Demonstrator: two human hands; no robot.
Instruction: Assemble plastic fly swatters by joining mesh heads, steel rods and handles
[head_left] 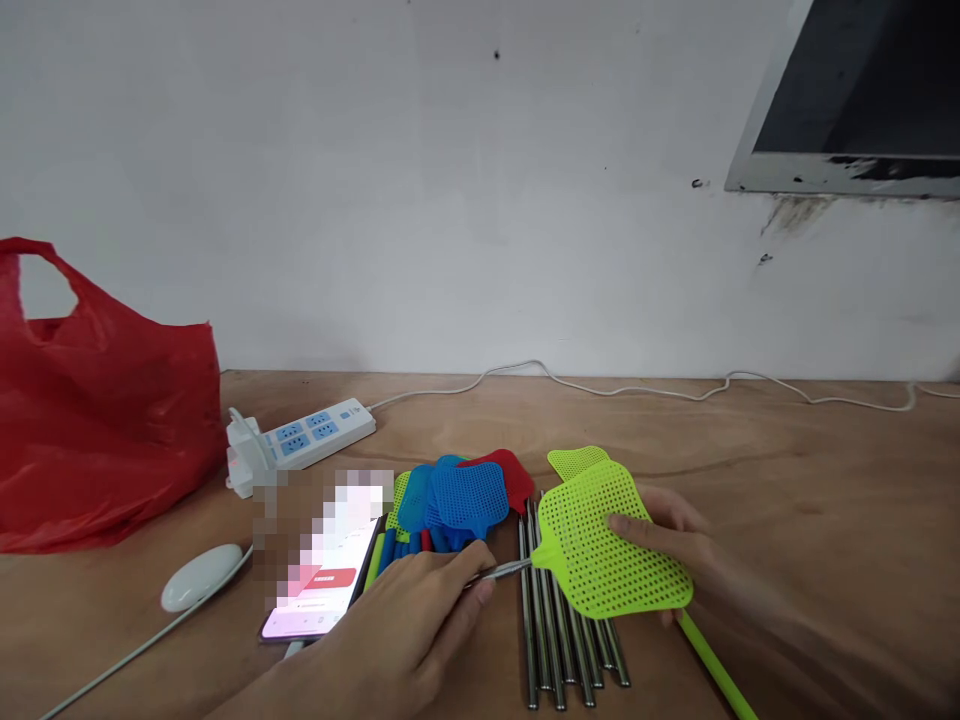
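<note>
- At the far left I see a red plastic bag (97, 410) slumped on the wooden table (825, 480), against the wall.
- Just right of it lies a white power strip (304, 432). Its white cable (637, 388) trails off to the right along the back of the table.
- Nearer to me sits a white oval device (201, 577) on a cord.
- A phone (322, 580) lies face up with its screen lit, just beside the left hand.
- Behind the phone I make out a pile of swatter heads (457, 495). Most are blue, with a red one at the right edge.
- The left hand (405, 630) comes in from the bottom edge, palm down. Its fingers are drawn together and pinch a metal rod (506, 570) near its tip.
- The end of that rod meets the neck of the green swatter head (600, 550).
- The green swatter head is right of centre, between the two hands. It sits tilted over the loose rods (566, 650), which lie side by side on the table.
- The right hand (679, 545) grips the head's right edge with one fingertip pressed on top of the mesh. The other fingers curl under it, mostly hidden.
- A green handle (716, 668) runs diagonally to the bottom edge, under the right hand.
- At the upper right, a dark monitor (855, 100) hangs at an angle in front of the wall.
</note>
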